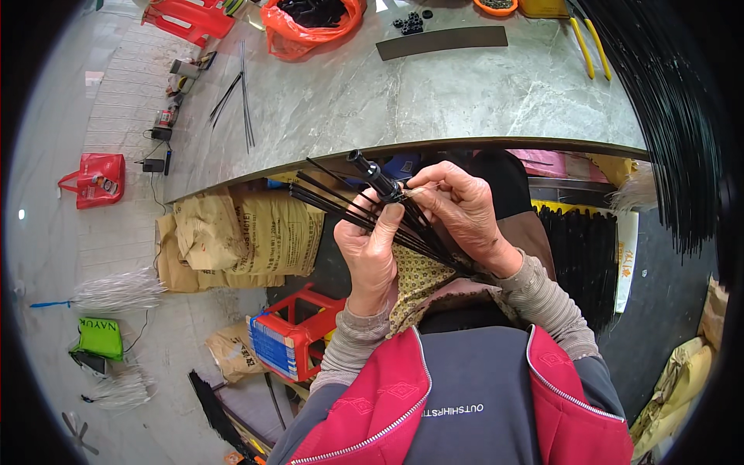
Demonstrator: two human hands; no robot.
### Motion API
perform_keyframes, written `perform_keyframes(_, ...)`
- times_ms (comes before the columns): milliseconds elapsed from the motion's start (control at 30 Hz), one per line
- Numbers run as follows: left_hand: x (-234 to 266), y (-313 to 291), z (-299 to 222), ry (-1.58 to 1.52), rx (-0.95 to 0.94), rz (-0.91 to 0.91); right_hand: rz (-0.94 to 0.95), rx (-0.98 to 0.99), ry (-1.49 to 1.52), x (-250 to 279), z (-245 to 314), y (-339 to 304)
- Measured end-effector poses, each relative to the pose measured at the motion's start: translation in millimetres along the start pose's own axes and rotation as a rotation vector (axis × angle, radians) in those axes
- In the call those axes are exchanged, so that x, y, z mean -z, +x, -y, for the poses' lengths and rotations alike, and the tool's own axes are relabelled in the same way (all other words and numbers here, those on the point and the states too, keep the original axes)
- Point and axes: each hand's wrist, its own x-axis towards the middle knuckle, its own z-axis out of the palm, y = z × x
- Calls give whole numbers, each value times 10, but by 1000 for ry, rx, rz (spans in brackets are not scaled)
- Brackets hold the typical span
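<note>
My left hand [367, 252] is closed around a black tubular hub [373, 177] that looks like an umbrella runner, its thumb pressed beside the collar. Thin black rods [329, 203], like umbrella ribs, fan out from the hub to the left and slant down toward my lap. At the collar, my right hand [461, 205] pinches with thumb and forefinger. What lies between those fingertips is too small to make out, though a thin, light glint shows at the collar. A patterned cloth [418, 283] covers my lap beneath the rods.
Ahead stands a grey marble-patterned table [325, 116]. On it are yellow-handled pliers [591, 48], a dark flat strip [442, 42], an orange bag [291, 43] of black parts and loose rods [246, 93]. Long black rods [666, 116] overhang the right side. A red stool [306, 329] stands left.
</note>
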Motion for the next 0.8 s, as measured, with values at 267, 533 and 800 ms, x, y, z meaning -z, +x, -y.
perform_keyframes(267,-3,13,9,18,-33,27,-51,268,-181,-69,-33,29)
perform_keyframes(533,9,60,30,-34,5,49,-30,71,-50,-96,60,46)
perform_keyframes(800,88,115,72,-38,78,9,7,-158,119,37,16,-60)
